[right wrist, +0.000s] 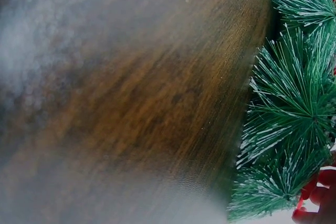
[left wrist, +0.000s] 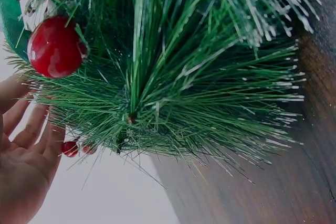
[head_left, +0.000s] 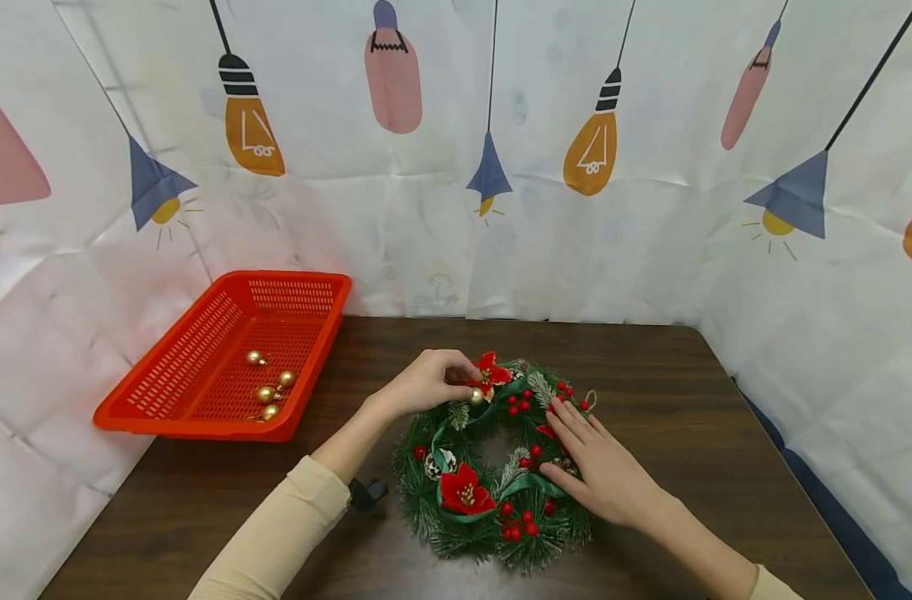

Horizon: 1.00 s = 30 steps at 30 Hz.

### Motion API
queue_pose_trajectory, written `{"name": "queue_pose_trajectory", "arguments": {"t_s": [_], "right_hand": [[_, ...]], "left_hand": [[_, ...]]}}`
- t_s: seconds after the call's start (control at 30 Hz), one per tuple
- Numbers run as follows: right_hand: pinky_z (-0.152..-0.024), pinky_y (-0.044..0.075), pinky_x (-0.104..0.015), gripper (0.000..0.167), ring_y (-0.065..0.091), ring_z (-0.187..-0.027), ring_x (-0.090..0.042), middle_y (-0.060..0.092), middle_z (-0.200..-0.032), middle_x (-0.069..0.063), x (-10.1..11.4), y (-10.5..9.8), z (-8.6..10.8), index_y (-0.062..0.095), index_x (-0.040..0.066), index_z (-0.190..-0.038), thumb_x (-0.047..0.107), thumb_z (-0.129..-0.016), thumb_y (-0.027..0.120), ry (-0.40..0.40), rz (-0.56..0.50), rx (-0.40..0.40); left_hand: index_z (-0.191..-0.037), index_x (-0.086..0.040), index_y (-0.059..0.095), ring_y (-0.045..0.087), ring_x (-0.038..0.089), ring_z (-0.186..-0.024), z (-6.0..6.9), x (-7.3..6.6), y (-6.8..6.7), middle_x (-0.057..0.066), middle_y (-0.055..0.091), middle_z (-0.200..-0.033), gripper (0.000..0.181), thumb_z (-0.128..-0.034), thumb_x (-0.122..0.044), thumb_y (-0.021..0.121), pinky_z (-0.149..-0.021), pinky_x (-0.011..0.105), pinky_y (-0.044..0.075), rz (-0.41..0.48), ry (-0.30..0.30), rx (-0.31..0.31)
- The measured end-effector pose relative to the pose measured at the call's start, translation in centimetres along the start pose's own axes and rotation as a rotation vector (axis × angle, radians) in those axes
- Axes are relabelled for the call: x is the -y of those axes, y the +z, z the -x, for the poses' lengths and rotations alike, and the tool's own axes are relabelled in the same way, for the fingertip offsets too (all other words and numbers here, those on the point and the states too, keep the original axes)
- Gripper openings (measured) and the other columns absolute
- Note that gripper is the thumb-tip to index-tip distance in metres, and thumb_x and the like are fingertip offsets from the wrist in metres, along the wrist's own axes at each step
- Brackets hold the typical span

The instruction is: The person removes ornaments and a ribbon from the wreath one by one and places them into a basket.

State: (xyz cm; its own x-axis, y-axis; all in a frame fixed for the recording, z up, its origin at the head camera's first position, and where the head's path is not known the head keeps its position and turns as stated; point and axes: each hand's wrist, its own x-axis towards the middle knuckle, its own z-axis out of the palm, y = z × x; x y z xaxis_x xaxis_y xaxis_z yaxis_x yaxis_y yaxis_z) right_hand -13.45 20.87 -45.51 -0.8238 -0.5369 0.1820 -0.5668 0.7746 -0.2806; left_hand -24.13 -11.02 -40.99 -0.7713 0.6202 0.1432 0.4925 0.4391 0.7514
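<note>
A green Christmas wreath (head_left: 463, 433) lies on the table, dressed with red poinsettias (head_left: 465, 492), red berries (head_left: 522, 527), frosted sprigs, pinecones and a green ribbon. At its upper left, my left hand (head_left: 435, 382) has thumb and fingers bent together by a small gold bauble (head_left: 476, 397), just beside the upper poinsettia; the fingertips seem to pinch it. My right hand (head_left: 602, 467) rests with extended fingers on the wreath's right side. In the left wrist view, pine needles and a red berry (left wrist: 56, 46) fill the middle, and the bauble is hidden.
An orange-red plastic basket (head_left: 313, 358) stands at the table's back left, with several gold baubles (head_left: 265, 394) inside. Dark wood tabletop (head_left: 651, 375) surrounds the wreath. A white patterned curtain (head_left: 441, 250) hangs behind. A black wrist device (head_left: 368, 494) sits at my left wrist.
</note>
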Motion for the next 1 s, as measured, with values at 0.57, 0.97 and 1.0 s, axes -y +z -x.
{"name": "queue_pose_trajectory", "arguments": {"t_s": [0.57,0.97,1.0], "right_hand": [[-0.118,0.025,-0.059,0.081,0.02,-0.154,-0.026,0.022,-0.168,-0.009,-0.09,0.0,0.07,0.035,0.004,-0.159,0.06,-0.103,0.051,-0.004,0.004,-0.002],[-0.118,0.024,-0.059,0.081,0.019,-0.154,-0.026,0.021,-0.168,-0.009,-0.18,-0.01,0.06,0.035,0.004,-0.159,0.06,-0.103,0.05,-0.009,-0.004,0.004],[-0.118,0.024,-0.059,0.081,0.019,-0.154,-0.026,0.021,-0.168,-0.009,-0.16,-0.03,0.05,0.035,0.004,-0.159,0.06,-0.103,0.05,-0.009,-0.005,0.004]], "left_hand": [[-0.112,-0.006,0.075,0.063,0.01,-0.087,-0.69,0.07,0.41,-0.001,0.07,-0.101,0.021,-0.0925,-0.013,0.079,-0.079,0.029,0.054,-0.169,0.03,0.057],[-0.111,-0.009,0.076,0.06,0.016,-0.093,-0.62,-0.09,0.58,-0.002,0.062,-0.101,0.025,-0.0875,-0.013,0.084,-0.085,0.035,0.053,-0.247,0.016,0.105],[-0.111,-0.009,0.076,0.061,0.017,-0.093,-0.6,-0.12,0.6,-0.002,0.062,-0.101,0.024,-0.0877,-0.013,0.084,-0.085,0.035,0.053,-0.249,0.012,0.107]]}}
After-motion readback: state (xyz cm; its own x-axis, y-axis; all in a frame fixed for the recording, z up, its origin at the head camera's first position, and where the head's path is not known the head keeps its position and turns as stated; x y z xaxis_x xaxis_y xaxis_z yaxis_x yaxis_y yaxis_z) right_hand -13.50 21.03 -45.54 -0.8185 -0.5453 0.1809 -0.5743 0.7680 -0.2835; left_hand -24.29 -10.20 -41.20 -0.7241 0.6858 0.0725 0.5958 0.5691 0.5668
